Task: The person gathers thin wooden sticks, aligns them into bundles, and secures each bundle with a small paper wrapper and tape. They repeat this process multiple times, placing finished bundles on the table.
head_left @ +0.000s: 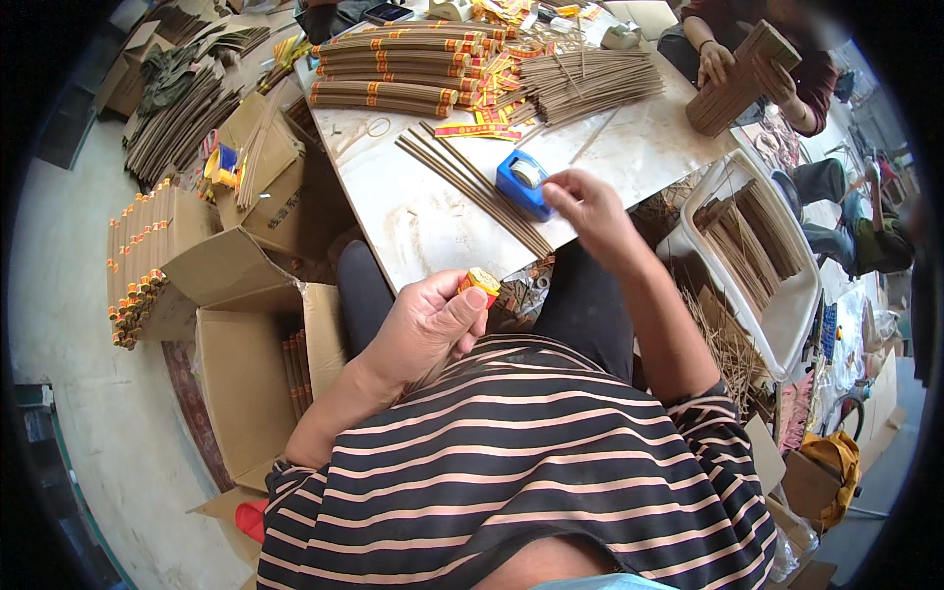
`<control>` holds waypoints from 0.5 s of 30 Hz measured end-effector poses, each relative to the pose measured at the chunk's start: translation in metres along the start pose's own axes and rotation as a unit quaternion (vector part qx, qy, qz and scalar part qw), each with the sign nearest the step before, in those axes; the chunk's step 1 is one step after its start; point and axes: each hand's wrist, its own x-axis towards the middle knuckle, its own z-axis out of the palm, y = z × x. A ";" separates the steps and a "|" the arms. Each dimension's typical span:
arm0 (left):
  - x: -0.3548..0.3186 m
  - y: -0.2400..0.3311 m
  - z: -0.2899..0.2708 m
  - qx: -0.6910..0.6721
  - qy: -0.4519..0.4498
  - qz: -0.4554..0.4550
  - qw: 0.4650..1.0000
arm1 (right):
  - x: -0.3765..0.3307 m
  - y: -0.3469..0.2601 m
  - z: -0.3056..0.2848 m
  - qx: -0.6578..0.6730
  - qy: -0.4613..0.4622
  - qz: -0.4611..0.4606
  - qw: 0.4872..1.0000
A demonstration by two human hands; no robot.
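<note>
My left hand point(433, 320), in front of my body, is wrapped round an incense bundle point(481, 283) with a red and yellow paper band; only its end shows above the thumb. My right hand point(597, 218) is at the right side of a blue tape dispenser point(524, 184) with a roll of tape in it. Thumb and fingertips are pinched by the dispenser's edge; whatever they may hold is too small to make out. Several loose incense sticks point(462, 182) lie on the white table point(393, 231), passing beside the dispenser.
Banded incense bundles point(393, 74) are stacked at the table's far left, near loose sticks point(590, 84) and paper labels point(497, 84). An open carton point(246, 393) stands at my left, a white bin point(777, 334) of sticks at right. Across the table a co-worker's hands point(716, 67) hold a stick bundle.
</note>
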 end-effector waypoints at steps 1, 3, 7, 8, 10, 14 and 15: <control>-0.001 0.003 0.003 0.010 0.003 -0.003 1.000 | 0.018 0.015 -0.010 -0.108 0.015 0.026 0.994; 0.001 0.000 0.003 0.022 0.000 0.000 1.000 | 0.046 0.036 -0.019 -0.217 -0.009 0.102 0.971; -0.001 0.002 0.001 -0.001 0.002 -0.006 1.000 | 0.071 0.046 -0.023 -0.177 -0.093 0.229 0.953; -0.001 0.000 0.000 -0.008 0.003 -0.007 1.000 | 0.074 0.046 -0.023 -0.157 -0.098 0.242 0.952; 0.000 -0.003 -0.004 -0.023 0.004 -0.010 1.000 | 0.074 0.047 -0.022 -0.107 -0.086 0.260 0.956; 0.001 -0.006 -0.006 -0.040 0.004 -0.010 0.999 | 0.067 0.056 -0.021 0.002 -0.037 0.269 0.962; 0.002 -0.006 -0.007 -0.041 0.003 -0.012 0.999 | 0.063 0.057 -0.022 0.034 -0.021 0.268 0.963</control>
